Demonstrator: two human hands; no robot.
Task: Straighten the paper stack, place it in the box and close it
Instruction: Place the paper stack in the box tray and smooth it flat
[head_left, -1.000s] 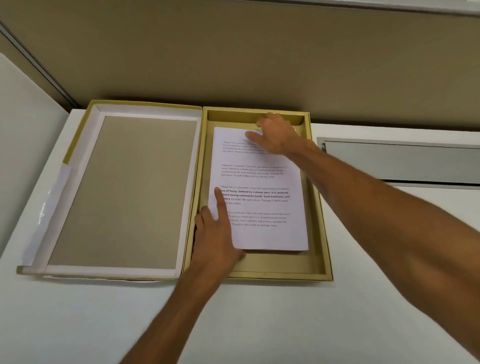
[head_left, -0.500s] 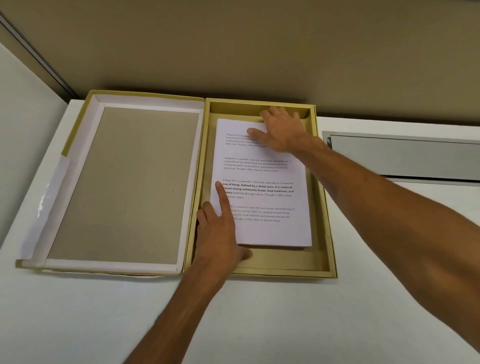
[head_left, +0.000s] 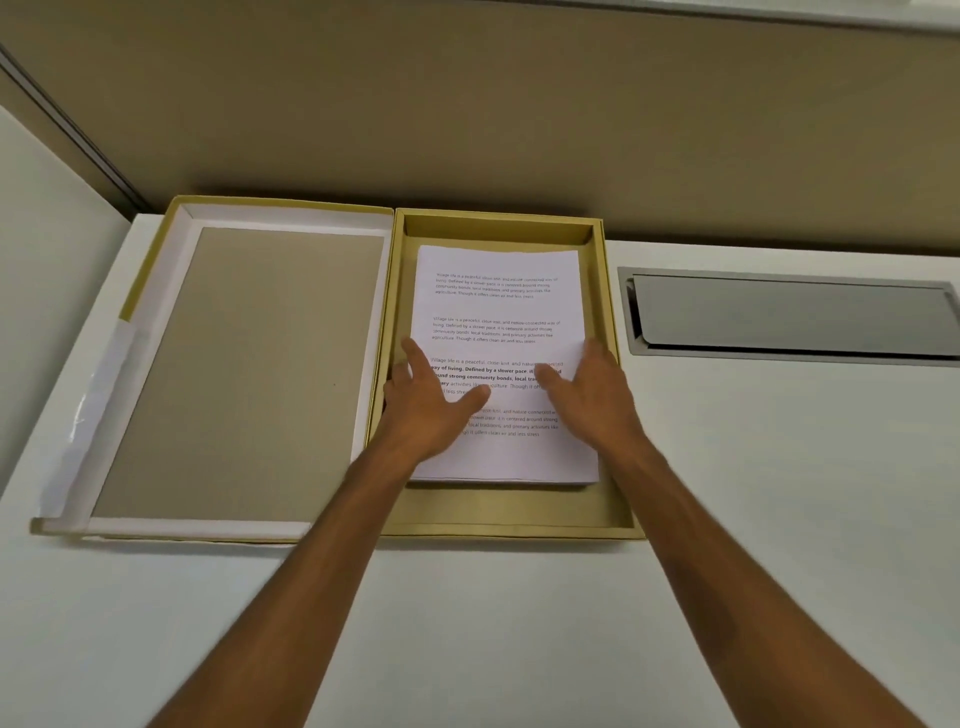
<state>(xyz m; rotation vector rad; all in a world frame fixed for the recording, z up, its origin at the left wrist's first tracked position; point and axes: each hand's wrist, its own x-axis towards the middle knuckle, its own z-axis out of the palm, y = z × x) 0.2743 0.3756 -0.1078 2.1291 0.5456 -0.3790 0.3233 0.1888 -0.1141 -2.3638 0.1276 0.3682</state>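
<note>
A white paper stack (head_left: 498, 312) with printed text lies flat inside the shallow gold box (head_left: 610, 499), near its left wall. The hinged lid (head_left: 249, 374) lies open flat to the left, its grey inner panel facing up. My left hand (head_left: 431, 405) rests palm-down on the stack's left edge, fingers spread. At the stack's right edge my right hand (head_left: 587, 395) presses down flat, fingers apart. Neither hand grips anything.
The box sits on a white desk (head_left: 467, 623) against a tan partition wall. A grey metal cable hatch (head_left: 789, 317) is set into the desk to the right of the box. A white side panel stands at the far left.
My right hand came back from the stack's far top edge to its right side. My left hand shifted slightly up onto the left edge. The stack stayed in the box.
</note>
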